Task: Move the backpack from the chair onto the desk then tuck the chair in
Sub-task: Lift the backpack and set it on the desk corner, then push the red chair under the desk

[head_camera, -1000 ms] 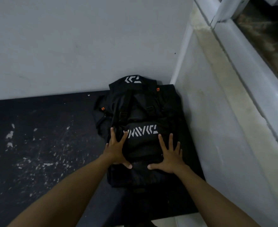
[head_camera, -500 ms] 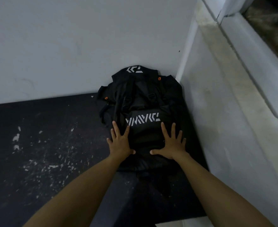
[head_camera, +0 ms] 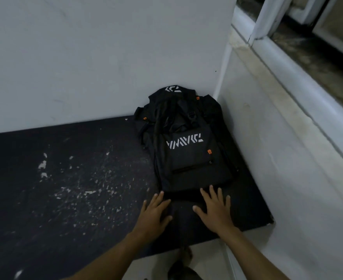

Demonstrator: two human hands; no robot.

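A black backpack (head_camera: 186, 142) with white lettering and small orange tabs lies flat on the dark desk (head_camera: 65, 188), pushed into the far right corner against both walls. My left hand (head_camera: 153, 214) hovers open just short of the bag's near left edge, fingers spread. My right hand (head_camera: 215, 211) is open too, its fingertips at or over the bag's near edge. Neither hand holds anything. The chair is out of view.
White walls (head_camera: 106, 57) close off the desk at the back and right. A window sill and frame (head_camera: 288, 47) run along the upper right. The desk top is scuffed with pale marks at the left. Pale floor and a foot (head_camera: 184, 257) show below the desk's near edge.
Both hands have slid back off the backpack's front pocket toward me and now sit at its near edge. The bag lies further into the corner.
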